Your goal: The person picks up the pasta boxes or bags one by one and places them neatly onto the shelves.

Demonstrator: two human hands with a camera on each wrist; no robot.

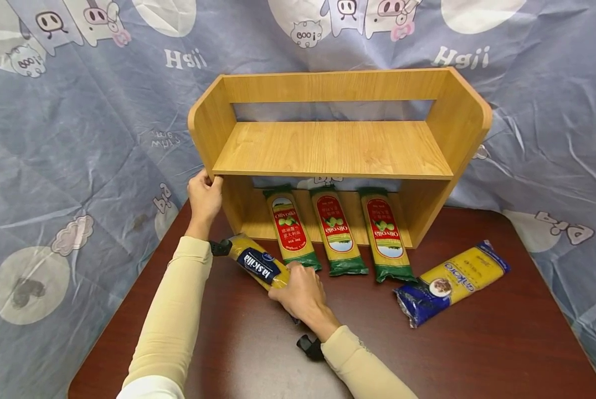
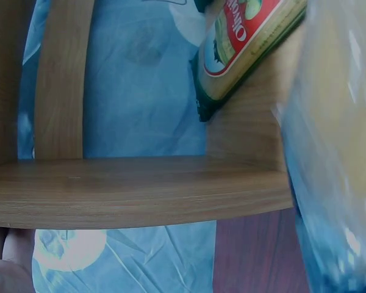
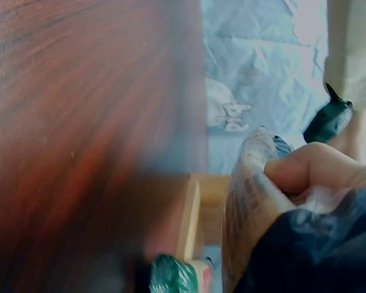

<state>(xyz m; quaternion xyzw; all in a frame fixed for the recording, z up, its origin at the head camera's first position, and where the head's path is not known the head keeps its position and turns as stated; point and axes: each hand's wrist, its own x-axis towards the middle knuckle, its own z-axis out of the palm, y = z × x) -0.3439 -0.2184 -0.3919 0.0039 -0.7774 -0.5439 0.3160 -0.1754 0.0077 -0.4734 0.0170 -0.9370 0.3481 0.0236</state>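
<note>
A wooden two-tier shelf (image 1: 328,149) stands on a dark red-brown table (image 1: 477,354). My left hand (image 1: 204,195) grips the shelf's left side panel at its front edge. My right hand (image 1: 300,293) holds a yellow and dark blue pasta packet (image 1: 257,265) lying on the table in front of the shelf; in the right wrist view the fingers (image 3: 317,168) curl over the packet (image 3: 250,207). Three red, green and yellow Olivoila pasta packets (image 1: 337,230) lie side by side in the lower tier. The left wrist view shows the shelf board (image 2: 134,189) and one Olivoila packet (image 2: 244,43).
Another yellow and blue pasta packet (image 1: 452,281) lies on the table to the right of the shelf. The upper shelf board holds nothing. A blue-grey cloth with cartoon prints (image 1: 78,138) hangs behind and around the table.
</note>
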